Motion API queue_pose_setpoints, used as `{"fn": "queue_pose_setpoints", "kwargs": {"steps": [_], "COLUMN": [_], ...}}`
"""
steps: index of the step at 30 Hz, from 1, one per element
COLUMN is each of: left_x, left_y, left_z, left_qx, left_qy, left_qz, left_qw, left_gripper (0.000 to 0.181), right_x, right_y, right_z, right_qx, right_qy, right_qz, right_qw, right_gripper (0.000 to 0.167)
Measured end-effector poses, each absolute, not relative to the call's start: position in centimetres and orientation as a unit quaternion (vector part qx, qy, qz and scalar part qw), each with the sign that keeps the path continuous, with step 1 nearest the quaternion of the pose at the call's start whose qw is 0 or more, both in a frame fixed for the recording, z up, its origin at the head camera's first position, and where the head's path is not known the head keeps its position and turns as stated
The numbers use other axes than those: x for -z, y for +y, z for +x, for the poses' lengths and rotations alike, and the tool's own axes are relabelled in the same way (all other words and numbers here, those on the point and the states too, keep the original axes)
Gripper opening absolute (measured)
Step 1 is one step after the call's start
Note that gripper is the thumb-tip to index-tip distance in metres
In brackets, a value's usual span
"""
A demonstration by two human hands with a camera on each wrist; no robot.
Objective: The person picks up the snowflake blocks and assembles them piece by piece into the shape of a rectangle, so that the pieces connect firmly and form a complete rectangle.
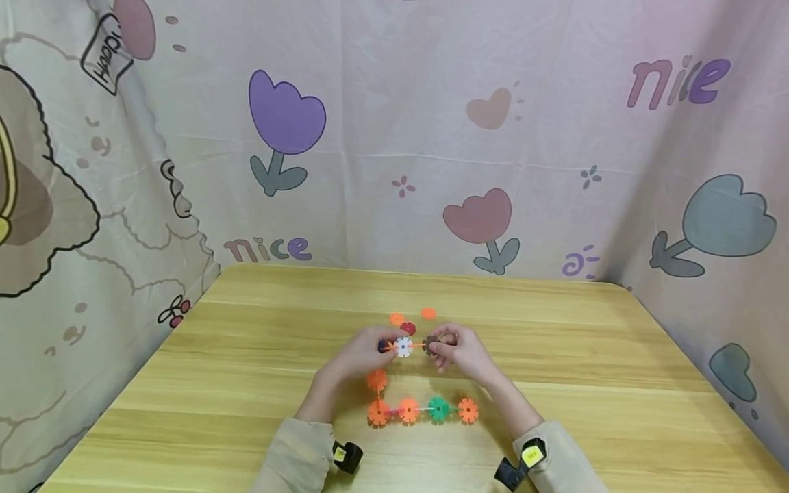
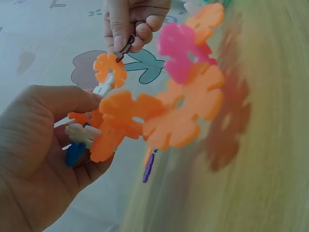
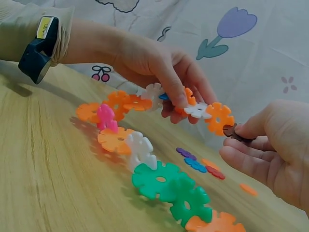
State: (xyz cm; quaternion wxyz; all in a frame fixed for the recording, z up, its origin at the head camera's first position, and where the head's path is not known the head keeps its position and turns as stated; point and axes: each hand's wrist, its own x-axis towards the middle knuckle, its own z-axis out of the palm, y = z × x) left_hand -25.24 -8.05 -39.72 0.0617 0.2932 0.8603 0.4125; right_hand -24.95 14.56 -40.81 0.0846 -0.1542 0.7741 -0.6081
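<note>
A chain of slotted plastic snowflake discs bends round on the table, with orange, pink, white and green pieces. My left hand holds its far end above the table, thumb and fingers about an orange disc beside a blue one. Past those fingers, a white disc leads to an upright orange disc. My right hand pinches a brown snowflake disc against that orange disc's edge. How deep the slots are engaged I cannot tell.
Loose discs lie flat beyond my hands: purple, blue, red and orange. The chain's near row, ending in an orange disc, lies between my forearms. A printed curtain hangs behind the wooden table.
</note>
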Motion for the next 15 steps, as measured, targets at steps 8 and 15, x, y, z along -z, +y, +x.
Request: {"fn": "queue_pose_setpoints", "kwargs": {"steps": [8, 15], "left_x": [39.81, 39.93], "left_y": [-7.64, -7.29], "left_z": [-24.97, -24.88], "left_qx": [-0.362, -0.327], "left_qy": [0.883, 0.9], "left_qz": [0.298, 0.289], "left_qw": [0.025, 0.004], "left_gripper": [0.045, 0.035], "right_x": [40.82, 40.99], "right_y": [14.36, 14.12], "right_z": [-24.83, -24.68], "right_qx": [0.607, 0.605], "right_qy": [0.778, 0.779], "right_qz": [-0.144, -0.146], "right_qw": [0.077, 0.072], "right_gripper": [0.02, 0.02]}}
